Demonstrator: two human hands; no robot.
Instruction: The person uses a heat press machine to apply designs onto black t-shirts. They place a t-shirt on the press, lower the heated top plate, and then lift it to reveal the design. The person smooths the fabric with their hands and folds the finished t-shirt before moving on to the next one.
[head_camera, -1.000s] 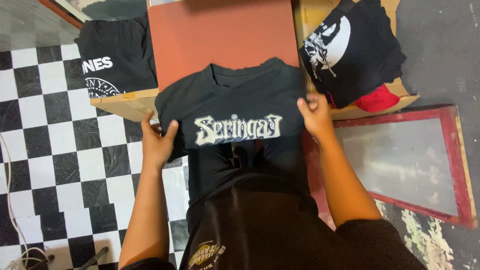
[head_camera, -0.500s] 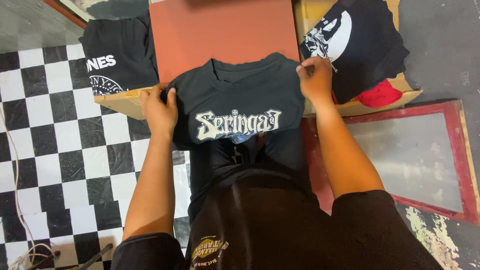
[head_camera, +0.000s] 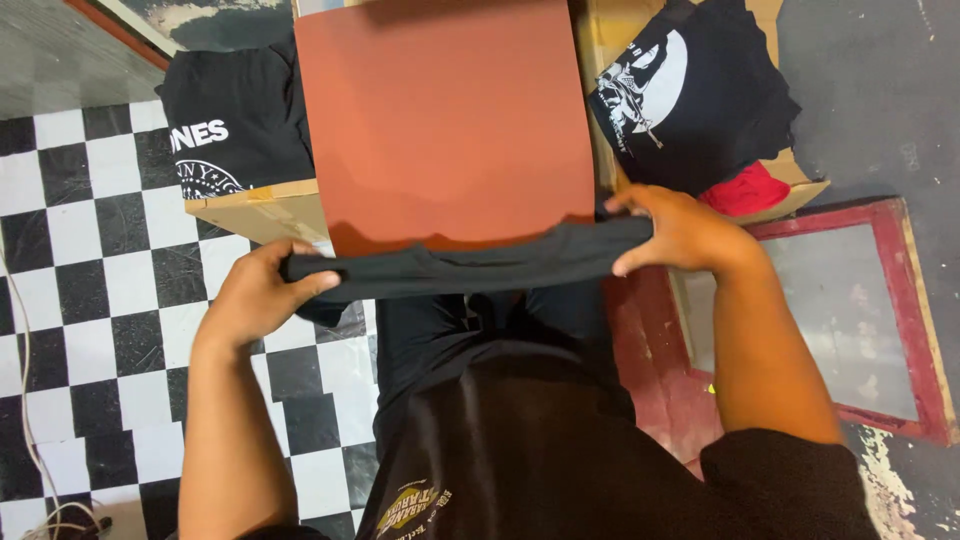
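Both hands are clamped on a black cotton T-shirt (head_camera: 470, 265), the left hand (head_camera: 258, 300) gripping one end and the right hand (head_camera: 680, 232) the other. The shirt is stretched in a flat band just off the near edge of the rust-red rectangular platen board (head_camera: 445, 120). Folded black printed shirts (head_camera: 235, 130) lie on the bench on either side.

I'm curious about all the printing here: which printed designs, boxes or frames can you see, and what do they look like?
Left shirt: black, white lettering and round emblem, on a cardboard box.
Right shirt: black, white pictorial print, above red cloth.
Framed screen: red frame, grey mesh, on the floor right.
Held shirt: black, no print showing.
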